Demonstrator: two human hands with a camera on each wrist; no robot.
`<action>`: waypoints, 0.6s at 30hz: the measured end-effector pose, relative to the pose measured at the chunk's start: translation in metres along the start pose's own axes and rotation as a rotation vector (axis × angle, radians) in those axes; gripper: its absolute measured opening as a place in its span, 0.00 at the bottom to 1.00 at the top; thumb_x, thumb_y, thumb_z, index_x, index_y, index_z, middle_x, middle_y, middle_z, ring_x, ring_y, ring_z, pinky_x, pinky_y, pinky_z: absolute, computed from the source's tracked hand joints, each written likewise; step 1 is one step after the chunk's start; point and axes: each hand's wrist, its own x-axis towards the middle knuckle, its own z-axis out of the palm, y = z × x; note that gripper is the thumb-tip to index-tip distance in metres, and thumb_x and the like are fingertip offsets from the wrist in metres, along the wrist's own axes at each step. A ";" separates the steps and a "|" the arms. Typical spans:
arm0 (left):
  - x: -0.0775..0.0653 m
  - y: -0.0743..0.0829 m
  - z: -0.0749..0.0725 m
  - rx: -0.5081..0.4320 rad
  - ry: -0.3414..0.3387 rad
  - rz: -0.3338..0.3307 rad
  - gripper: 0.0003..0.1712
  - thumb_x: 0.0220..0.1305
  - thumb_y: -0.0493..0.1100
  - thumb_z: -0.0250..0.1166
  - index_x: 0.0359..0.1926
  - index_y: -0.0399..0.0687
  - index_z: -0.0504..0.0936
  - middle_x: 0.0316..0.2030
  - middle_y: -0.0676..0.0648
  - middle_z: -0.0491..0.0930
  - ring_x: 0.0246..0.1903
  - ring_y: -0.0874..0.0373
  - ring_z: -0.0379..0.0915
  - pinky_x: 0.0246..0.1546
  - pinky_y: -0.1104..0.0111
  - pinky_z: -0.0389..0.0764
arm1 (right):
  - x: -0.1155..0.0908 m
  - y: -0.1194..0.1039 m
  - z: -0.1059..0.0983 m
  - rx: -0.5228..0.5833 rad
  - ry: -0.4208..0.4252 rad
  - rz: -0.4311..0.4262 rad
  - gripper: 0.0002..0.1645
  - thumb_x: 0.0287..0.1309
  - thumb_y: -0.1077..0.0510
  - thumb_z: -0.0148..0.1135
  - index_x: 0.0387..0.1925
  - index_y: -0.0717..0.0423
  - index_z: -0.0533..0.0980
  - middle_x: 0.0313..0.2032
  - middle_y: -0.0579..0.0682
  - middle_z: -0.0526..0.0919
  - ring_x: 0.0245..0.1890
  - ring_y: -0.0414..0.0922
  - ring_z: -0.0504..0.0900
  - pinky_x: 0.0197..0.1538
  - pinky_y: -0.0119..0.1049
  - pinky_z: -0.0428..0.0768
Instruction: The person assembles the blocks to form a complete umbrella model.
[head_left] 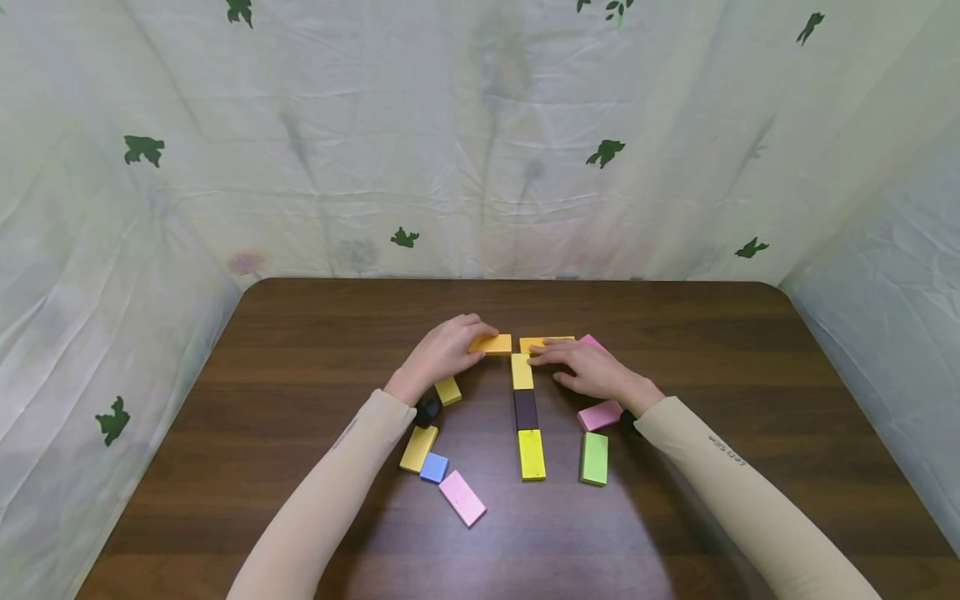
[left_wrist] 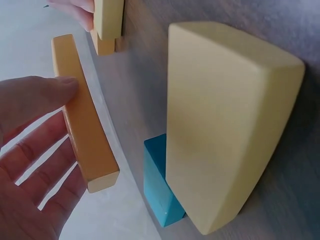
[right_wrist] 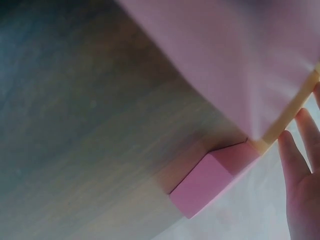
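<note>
My left hand [head_left: 444,350] pinches an orange block [head_left: 495,344] between thumb and fingers, at the far side of the table. In the left wrist view the thumb presses one face of that orange block [left_wrist: 92,135]. To its right, past a small gap, lies a second orange block [head_left: 527,342]. The extended fingers of my right hand [head_left: 592,368] rest on this second block. Just below the gap, a pale yellow block [head_left: 522,372], a dark block [head_left: 526,409] and a bright yellow block [head_left: 532,455] form a straight column toward me.
On the left lie yellow blocks [head_left: 418,450] [head_left: 449,390], a blue block [head_left: 434,467] and a pink block [head_left: 462,498]. A teal block [left_wrist: 162,195] shows in the left wrist view. Right of the column are pink blocks [head_left: 600,414] [head_left: 595,342] and a green block [head_left: 595,458].
</note>
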 end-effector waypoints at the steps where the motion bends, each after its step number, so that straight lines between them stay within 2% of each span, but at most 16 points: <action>1: 0.001 -0.001 0.001 -0.001 -0.005 -0.005 0.19 0.60 0.38 0.67 0.53 0.41 0.81 0.45 0.46 0.79 0.44 0.54 0.74 0.49 0.63 0.74 | 0.000 0.000 0.000 -0.003 0.002 -0.002 0.27 0.58 0.69 0.58 0.59 0.53 0.76 0.64 0.51 0.70 0.66 0.54 0.63 0.63 0.49 0.64; 18: 0.021 -0.002 0.008 0.038 -0.059 -0.041 0.18 0.61 0.39 0.65 0.53 0.44 0.81 0.48 0.46 0.79 0.48 0.53 0.75 0.51 0.62 0.73 | -0.001 0.000 0.001 0.004 0.022 -0.023 0.27 0.57 0.70 0.59 0.59 0.54 0.76 0.64 0.52 0.70 0.66 0.54 0.64 0.62 0.50 0.65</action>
